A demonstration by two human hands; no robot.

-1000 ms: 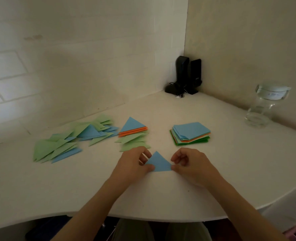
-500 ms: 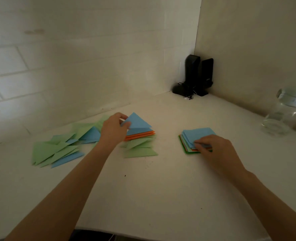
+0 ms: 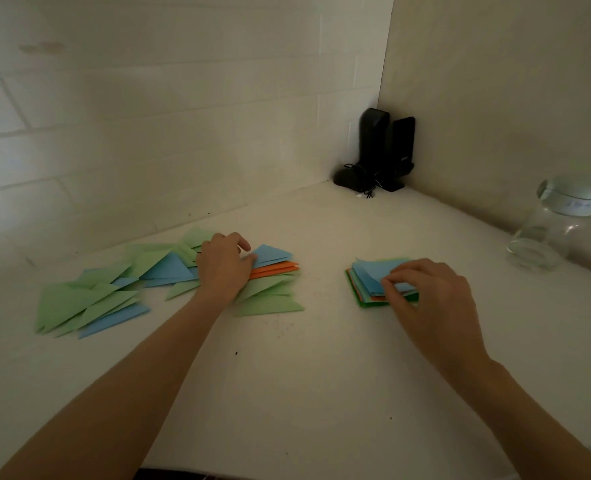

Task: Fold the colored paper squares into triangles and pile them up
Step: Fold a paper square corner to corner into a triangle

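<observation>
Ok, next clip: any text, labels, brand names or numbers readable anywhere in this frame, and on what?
None can be read.
Clear glass jar: its white lid band carries a faint bluish mark, too blurred to read.
Black upright speakers in the corner: a small pale mark on the right one, too small to read.
Colored paper: no print visible.

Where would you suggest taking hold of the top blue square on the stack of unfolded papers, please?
Take the top blue square at its near right corner, coming from the right, where the right hand already rests. The stack of squares is fanned, so the sheet edges there are staggered and one thin, flat sheet can probably be peeled up alone.
</observation>
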